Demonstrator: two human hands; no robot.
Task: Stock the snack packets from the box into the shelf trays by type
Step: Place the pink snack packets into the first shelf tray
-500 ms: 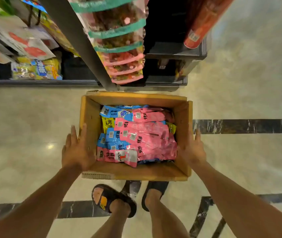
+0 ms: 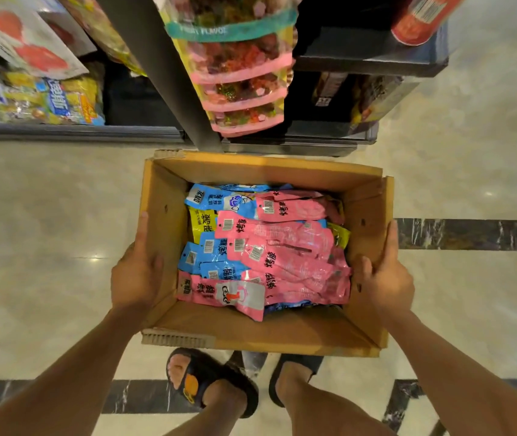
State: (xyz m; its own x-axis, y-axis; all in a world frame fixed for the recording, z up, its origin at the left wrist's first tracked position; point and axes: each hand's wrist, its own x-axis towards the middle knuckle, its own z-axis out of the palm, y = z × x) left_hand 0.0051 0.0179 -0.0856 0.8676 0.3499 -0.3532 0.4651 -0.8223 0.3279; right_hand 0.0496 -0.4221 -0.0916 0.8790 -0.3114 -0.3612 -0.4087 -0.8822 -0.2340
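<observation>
Head view: left hand (image 2: 136, 275), right hand (image 2: 383, 278) pinching opposite walls of box (image 2: 251, 328), thumbs inside, fingers flat outside. Packets (image 2: 282, 247) between both, long axes crosswise, pink nearer right hand.

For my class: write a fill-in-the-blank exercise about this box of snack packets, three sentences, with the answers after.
The left hand and the right hand grip opposite walls of a box made of ___.
The top packets are mostly ___.
Under them lie blue packets; the few others are ___.
Answers: cardboard, pink, yellow.
</observation>
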